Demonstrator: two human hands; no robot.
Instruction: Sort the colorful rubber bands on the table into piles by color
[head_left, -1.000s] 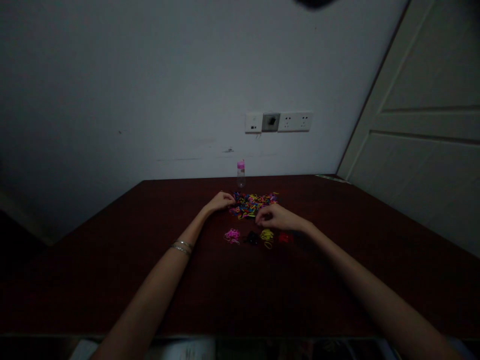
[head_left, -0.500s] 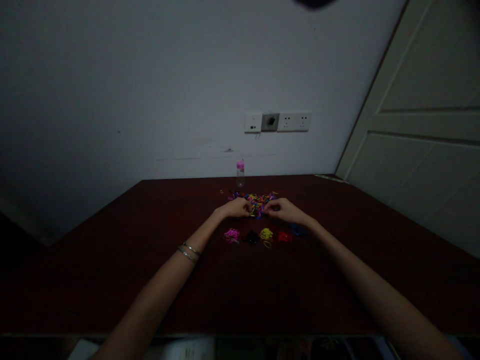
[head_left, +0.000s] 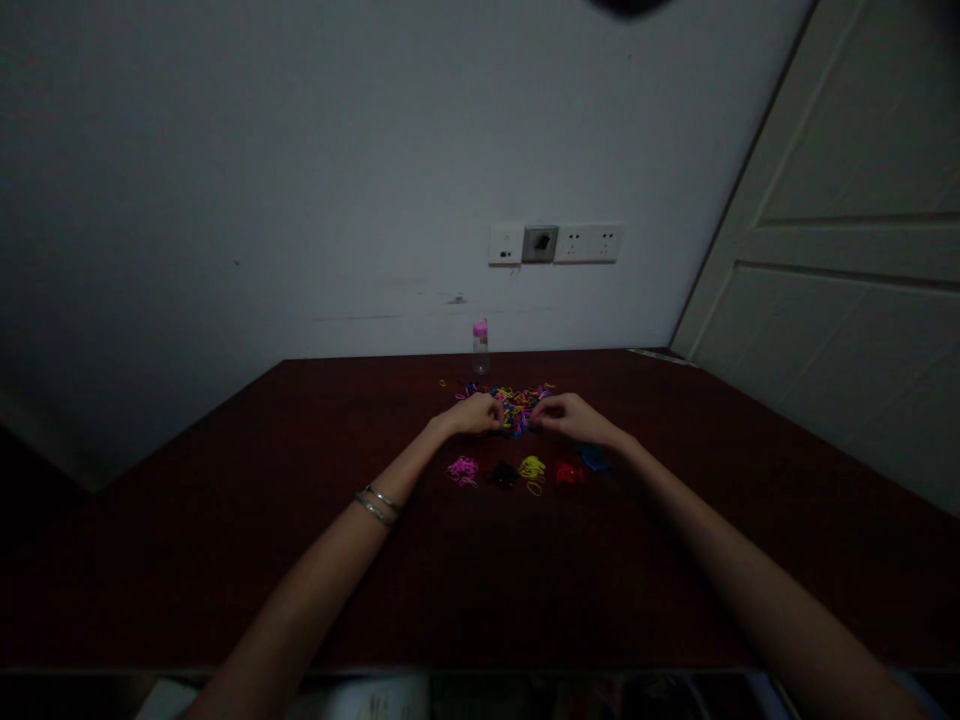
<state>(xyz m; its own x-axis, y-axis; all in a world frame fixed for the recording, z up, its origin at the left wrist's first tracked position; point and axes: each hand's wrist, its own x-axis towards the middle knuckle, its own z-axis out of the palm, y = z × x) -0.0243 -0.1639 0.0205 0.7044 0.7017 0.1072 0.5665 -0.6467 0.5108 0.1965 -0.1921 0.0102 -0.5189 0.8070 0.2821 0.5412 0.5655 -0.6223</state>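
- Step in hand, as I judge it: picking through a mixed heap of thin, multicoloured, rubbery-looking loops (head_left: 517, 402) on the dark red-brown, smooth-looking bench (head_left: 450, 580).
- The left hand (head_left: 480, 413) curls at the heap's nine o'clock, the right hand (head_left: 571, 418) at three; whether either's fingertips are together on a loop, I cannot tell.
- The next move seems to call for a fine fingertip pinch, freeing one loop without dragging its neighbours.
- Small single-colour piles lie nearer: pink (head_left: 463, 471) at seven o'clock, black (head_left: 503, 474) six, yellow (head_left: 532, 468) between five and six, red (head_left: 569, 473) five, blue (head_left: 595, 459) four.
- A clear, pink-topped cylindrical bottle (head_left: 481, 352) stands at eleven.
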